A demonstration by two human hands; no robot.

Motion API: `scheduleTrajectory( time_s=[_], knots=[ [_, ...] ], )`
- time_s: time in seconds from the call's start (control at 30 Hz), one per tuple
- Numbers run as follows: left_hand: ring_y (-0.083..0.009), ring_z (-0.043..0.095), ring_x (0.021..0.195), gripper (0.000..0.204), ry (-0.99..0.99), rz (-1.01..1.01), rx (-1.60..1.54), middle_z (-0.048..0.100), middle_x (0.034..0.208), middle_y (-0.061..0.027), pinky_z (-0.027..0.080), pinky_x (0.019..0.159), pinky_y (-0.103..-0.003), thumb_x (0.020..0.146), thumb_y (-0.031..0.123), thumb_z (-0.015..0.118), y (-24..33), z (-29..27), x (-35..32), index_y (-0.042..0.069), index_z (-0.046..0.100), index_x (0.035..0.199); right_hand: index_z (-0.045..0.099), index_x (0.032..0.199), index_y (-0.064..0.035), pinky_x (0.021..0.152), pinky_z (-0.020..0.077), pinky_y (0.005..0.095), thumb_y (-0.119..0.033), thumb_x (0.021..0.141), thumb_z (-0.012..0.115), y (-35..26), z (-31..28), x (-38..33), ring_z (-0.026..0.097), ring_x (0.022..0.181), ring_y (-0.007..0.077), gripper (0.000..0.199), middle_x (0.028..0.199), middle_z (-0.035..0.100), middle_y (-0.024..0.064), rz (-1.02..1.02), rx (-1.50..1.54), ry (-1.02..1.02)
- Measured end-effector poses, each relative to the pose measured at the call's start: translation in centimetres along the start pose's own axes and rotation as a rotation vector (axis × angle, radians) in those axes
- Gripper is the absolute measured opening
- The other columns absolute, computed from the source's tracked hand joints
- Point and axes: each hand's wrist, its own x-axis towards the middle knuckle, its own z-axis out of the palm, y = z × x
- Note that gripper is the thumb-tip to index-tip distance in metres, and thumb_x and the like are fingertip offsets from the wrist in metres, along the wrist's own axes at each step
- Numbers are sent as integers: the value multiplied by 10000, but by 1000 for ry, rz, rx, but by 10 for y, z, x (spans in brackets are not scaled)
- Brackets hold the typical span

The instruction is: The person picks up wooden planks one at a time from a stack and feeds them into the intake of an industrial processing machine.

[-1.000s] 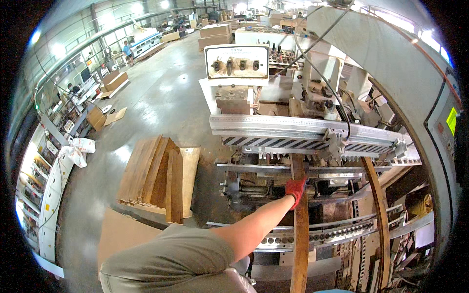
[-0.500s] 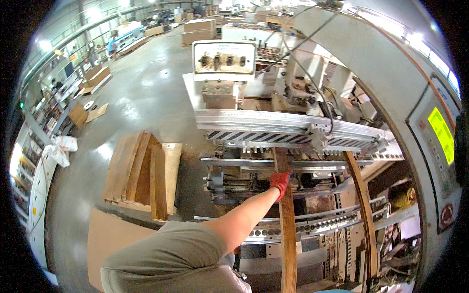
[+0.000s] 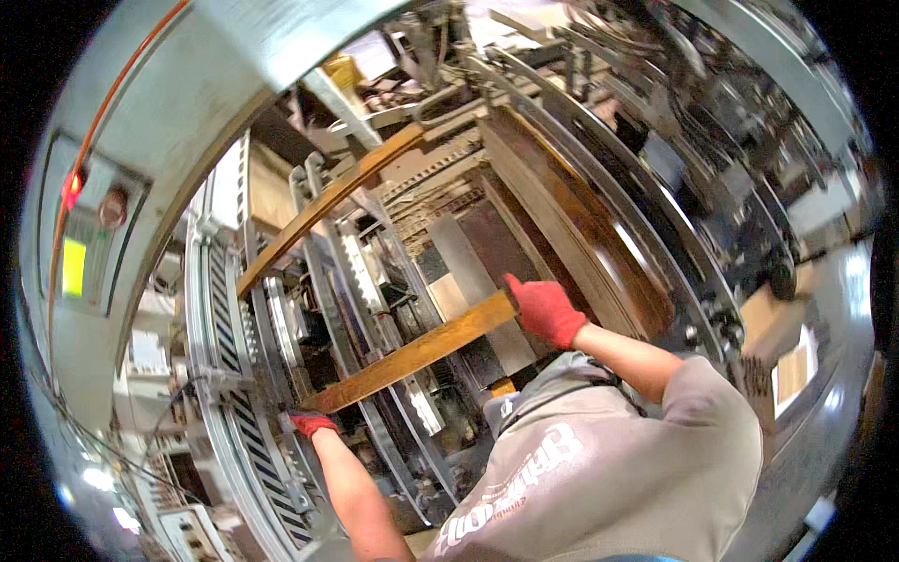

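Note:
A long brown wooden board point(image 3: 412, 361) lies across the metal rails of a machine. My left hand point(image 3: 314, 424), in a red glove, is at the board's end by the striped beam, fingers closed around its edge and partly hidden. At the opposite end my right hand point(image 3: 551, 311), also red-gloved, grips the board with its thumb up along the end. A second wooden board point(image 3: 332, 208) spans the rails farther off, parallel to the first, and neither hand touches it.
The aluminium beam with black stripes point(image 3: 222, 309) runs along the left. A control panel point(image 3: 89, 225) with a lit yellow-green screen stands on the grey frame beyond. Stacked dark boards point(image 3: 581, 225) lean along rails to the right. A pale panel point(image 3: 794, 375) is at far right.
The view has swung strongly to the right and tilted. My right hand has come into view at the board's near end; my left hand stays at the beam end.

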Motion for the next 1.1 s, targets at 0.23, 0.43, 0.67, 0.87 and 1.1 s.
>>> scheduleTrajectory(
  time_s=[0.23, 0.43, 0.67, 0.87, 1.1],
  knots=[
    [-335, 472, 1108, 697, 50, -3, 149, 478, 1255, -196, 402, 929, -433, 815, 420, 657, 11, 0, -13, -10, 398, 1298, 485, 1221, -40, 584, 497, 432, -85, 789, 561, 13, 20, 18, 653, 722, 323, 441, 745, 646, 149, 5, 8, 67],
    [-367, 431, 1226, 867, 62, 145, 307, 412, 1376, -210, 376, 1011, -435, 770, 412, 730, -10, -2, -113, -14, 301, 1391, 246, 1408, 17, 753, 505, 434, -362, 713, 748, 20, -13, 10, 634, 882, 378, 937, 920, 639, 247, 5, 202, -187],
    [-423, 373, 1255, 886, -1, 922, 534, 412, 1331, -244, 282, 1055, -493, 681, 395, 785, -13, 31, -324, 82, 328, 1374, 475, 1288, -18, 784, 480, 318, -328, 860, 651, 54, 23, 0, 610, 914, 178, 557, 1033, 659, 90, 399, 1241, -174],
    [-339, 312, 1324, 966, -123, 796, 1043, 371, 1395, -163, 95, 1082, -630, 667, 520, 737, -19, 29, -362, 165, 270, 1435, 546, 1213, -45, 690, 457, 265, -242, 949, 503, 34, 41, 6, 547, 852, 102, 332, 1008, 607, 11, 364, 1056, -49],
    [-326, 418, 1201, 859, -143, 754, 1014, 499, 1234, -136, 103, 1064, -664, 687, 466, 731, -20, 31, -361, 91, 361, 1366, 561, 997, -131, 537, 437, 256, -291, 955, 497, 35, 40, 5, 536, 608, 98, 177, 768, 563, -5, 426, 1169, -72]
  ],
)
